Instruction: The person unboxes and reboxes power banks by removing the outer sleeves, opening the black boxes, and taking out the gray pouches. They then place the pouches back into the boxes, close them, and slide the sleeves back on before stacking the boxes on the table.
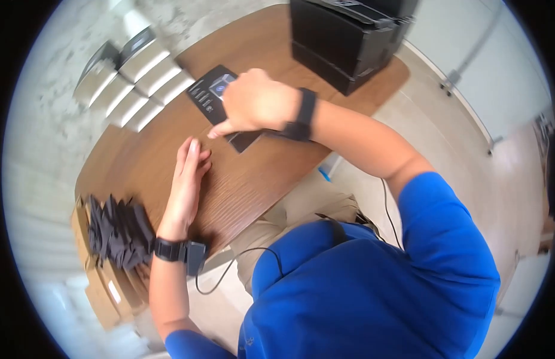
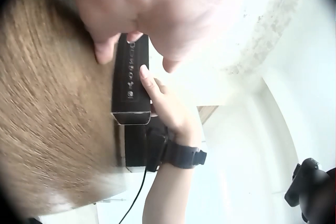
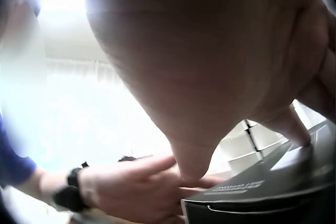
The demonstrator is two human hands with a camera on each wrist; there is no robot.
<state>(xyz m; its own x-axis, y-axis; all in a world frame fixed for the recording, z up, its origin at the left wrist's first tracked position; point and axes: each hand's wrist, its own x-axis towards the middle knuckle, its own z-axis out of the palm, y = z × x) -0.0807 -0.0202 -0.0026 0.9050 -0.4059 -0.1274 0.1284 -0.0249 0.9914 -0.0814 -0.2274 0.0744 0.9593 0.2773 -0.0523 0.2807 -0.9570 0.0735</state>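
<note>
A flat black box (image 1: 203, 97) lies on the table, with a product picture on its top and white icons along one side. My right hand (image 1: 256, 102) is spread over it, wearing a black wrist strap. In the right wrist view a fingertip (image 3: 300, 137) touches the box top, and the thumb (image 3: 194, 169) hangs beside the box corner. The far fingers are hidden under the hand in the head view. My left hand (image 1: 186, 173) lies low over the table, left of the box, fingers extended and nothing in them.
A large black carton (image 1: 343, 48) stands at the table's far right. White boxes (image 1: 134, 84) are stacked at the far left edge. Dark folded cloth items (image 1: 119, 230) fill a cardboard box (image 1: 107, 293) at the near left. A thin cable (image 1: 229, 269) runs from the left wrist device.
</note>
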